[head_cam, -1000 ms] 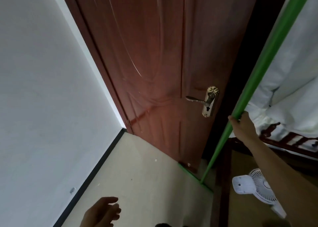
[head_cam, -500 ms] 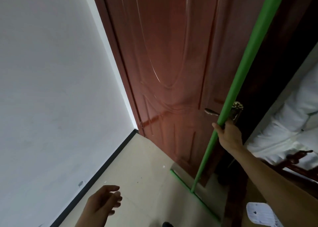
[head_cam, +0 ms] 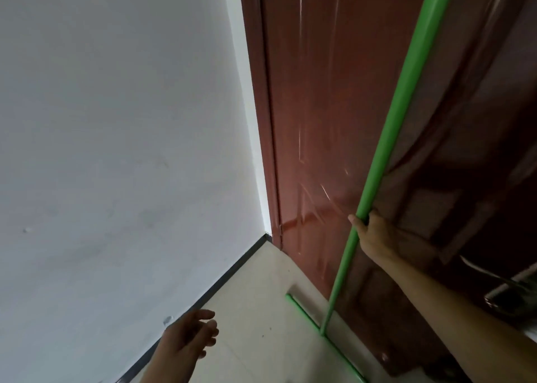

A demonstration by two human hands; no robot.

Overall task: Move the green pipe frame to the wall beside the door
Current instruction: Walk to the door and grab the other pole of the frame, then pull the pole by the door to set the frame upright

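Two bare hands are in view. The right hand (head_cam: 374, 234) is closed around the upright pipe of the green pipe frame (head_cam: 398, 130), gripping it a little below the middle of its visible length, with the thumb showing on the left side of the pipe and the forearm reaching in from the lower right corner. The left hand (head_cam: 189, 339) holds nothing: it hangs low in the frame with the fingers loosely spread and slightly curled, above the floor (head_cam: 261, 310) and near the dark baseboard (head_cam: 220, 284).

The frame's upright leans, its top running out of view at the upper right and its foot meeting the floor near the base of the door (head_cam: 328, 121). At that foot it joins a horizontal green pipe (head_cam: 302, 310) that lies along the floor, one end pointing toward the corner and the other running off the bottom edge of the view. The upright crosses in front of the reddish-brown door panel, which is glossy and carries streaked reflections. Whether the pipe touches the door surface cannot be told.

The white wall (head_cam: 116, 150) fills the left half of the view and meets the door frame at the corner. The green frame stands in front of the door, apart from that wall. A metal lever door handle (head_cam: 494, 275) shows at the right edge, partly blurred.
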